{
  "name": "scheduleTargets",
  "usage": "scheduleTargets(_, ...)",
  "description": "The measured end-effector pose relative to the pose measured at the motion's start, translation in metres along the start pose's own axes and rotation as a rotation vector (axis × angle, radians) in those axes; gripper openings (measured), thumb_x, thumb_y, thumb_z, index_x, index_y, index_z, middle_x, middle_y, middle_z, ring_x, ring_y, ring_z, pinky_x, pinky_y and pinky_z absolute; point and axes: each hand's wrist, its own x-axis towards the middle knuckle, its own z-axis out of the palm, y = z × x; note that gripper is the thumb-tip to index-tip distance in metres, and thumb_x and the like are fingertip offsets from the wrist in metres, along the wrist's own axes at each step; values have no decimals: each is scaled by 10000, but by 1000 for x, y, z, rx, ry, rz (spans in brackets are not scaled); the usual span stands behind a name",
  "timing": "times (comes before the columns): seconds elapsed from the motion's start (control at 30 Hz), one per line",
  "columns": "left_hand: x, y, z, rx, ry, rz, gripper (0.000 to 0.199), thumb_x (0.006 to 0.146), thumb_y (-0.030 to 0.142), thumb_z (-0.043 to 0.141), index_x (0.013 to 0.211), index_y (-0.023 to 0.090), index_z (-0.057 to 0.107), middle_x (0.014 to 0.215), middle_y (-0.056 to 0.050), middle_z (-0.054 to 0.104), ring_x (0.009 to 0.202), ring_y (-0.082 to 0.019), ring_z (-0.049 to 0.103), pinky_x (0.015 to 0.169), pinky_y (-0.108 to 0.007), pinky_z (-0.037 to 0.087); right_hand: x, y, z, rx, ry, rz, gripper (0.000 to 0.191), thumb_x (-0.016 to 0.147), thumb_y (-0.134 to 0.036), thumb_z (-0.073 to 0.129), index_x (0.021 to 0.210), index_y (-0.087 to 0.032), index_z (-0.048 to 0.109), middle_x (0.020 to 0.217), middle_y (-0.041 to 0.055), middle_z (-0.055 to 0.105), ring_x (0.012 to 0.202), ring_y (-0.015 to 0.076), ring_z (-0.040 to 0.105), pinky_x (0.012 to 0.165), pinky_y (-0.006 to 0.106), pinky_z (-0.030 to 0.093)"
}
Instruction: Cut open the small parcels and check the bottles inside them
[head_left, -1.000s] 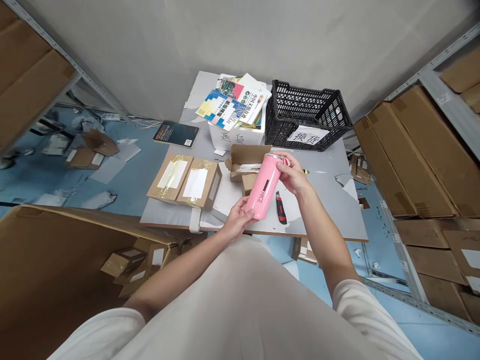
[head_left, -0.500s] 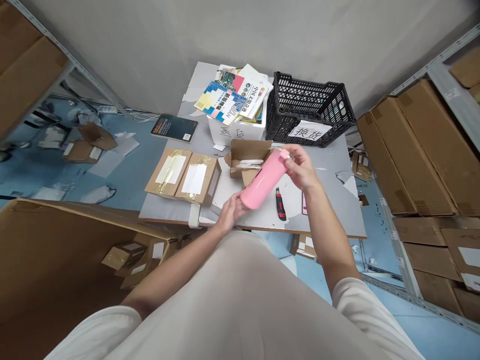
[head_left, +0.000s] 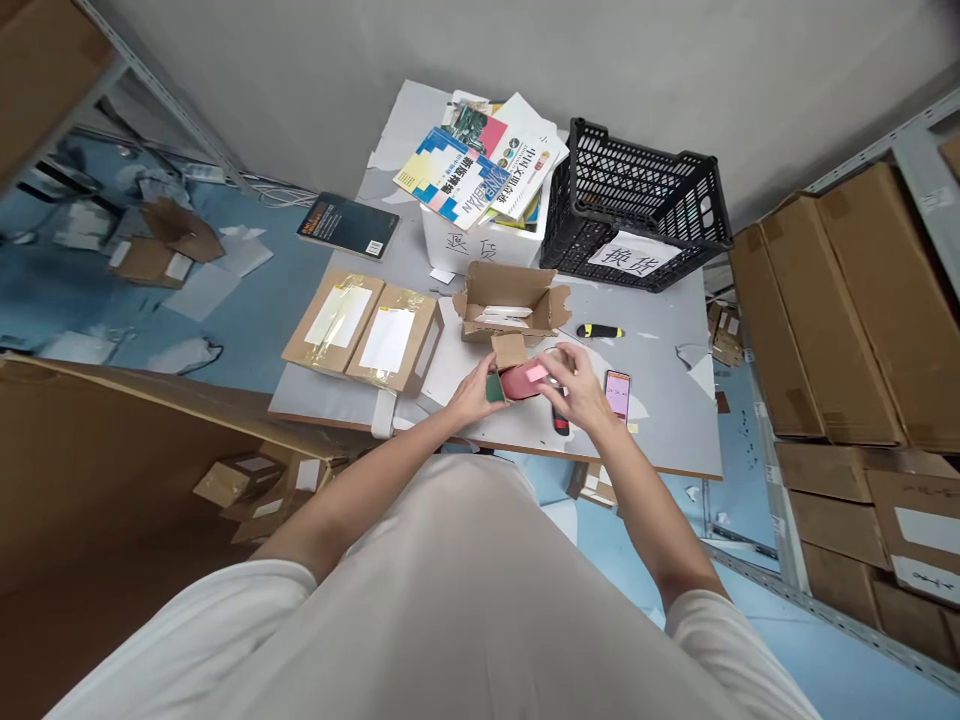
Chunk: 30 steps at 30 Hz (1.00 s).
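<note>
Near the table's front edge, my left hand grips a small carton with a green end and a raised brown flap. The pink bottle lies tilted, its lower part inside the carton's mouth. At its cap end, my right hand has its fingers closed round the top. A red and black utility knife lies under my right hand, partly covered. Just behind the carton stands a larger opened cardboard box with white paper inside.
Two taped parcels sit on the left. A yellow and black knife and a lit phone lie to the right. At the back are a white bin piled with books and a black crate. Shelves of cartons flank the right.
The bottle has moved down from open air into the small carton. My left hand has left the bottle's base and now grips the carton. My right hand has come lower, uncovering the yellow knife.
</note>
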Motion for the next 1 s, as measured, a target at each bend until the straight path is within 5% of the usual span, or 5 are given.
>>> scheduleTargets(0.1,-6,-2,-2,77,33,20,1042,632,330,774,1471,177,175,1296,-159,536,1167,-310,561,961,-452,471,4,-13,13,-192,-212,23,470,901,-499,505,1295,-247,549,1177,143,457,1002,242,566,800,367,533)
scheduleTargets(0.3,-14,-4,0,128,67,12,1034,621,234,723,1480,159,153,1317,-154,518,1192,-299,544,963,-418,479,13,-29,39,-463,-344,195,599,868,-647,400,1266,-224,548,1043,161,509,872,272,530,634,331,459)
scheduleTargets(0.67,-14,-20,0,37,29,79,1042,645,297,751,1478,162,139,1332,-174,517,1227,-304,528,975,-424,470,13,-28,77,-565,-530,124,693,865,-664,377,1204,-90,564,1007,231,571,919,323,469,769,438,353)
scheduleTargets(0.8,-11,-26,-4,-18,19,84,1053,662,384,762,1472,159,128,1349,-197,504,1259,-317,504,1002,-456,443,6,-26,72,-425,-466,124,703,860,-625,462,1324,-98,489,1111,230,555,1012,346,474,830,468,375)
scheduleTargets(1.0,-12,-30,-3,-8,63,24,907,698,278,707,1408,164,155,1321,-195,525,1227,-296,537,969,-454,460,-25,-4,66,92,-9,416,656,859,-523,540,1406,-195,389,1303,177,458,1134,294,492,897,468,460)
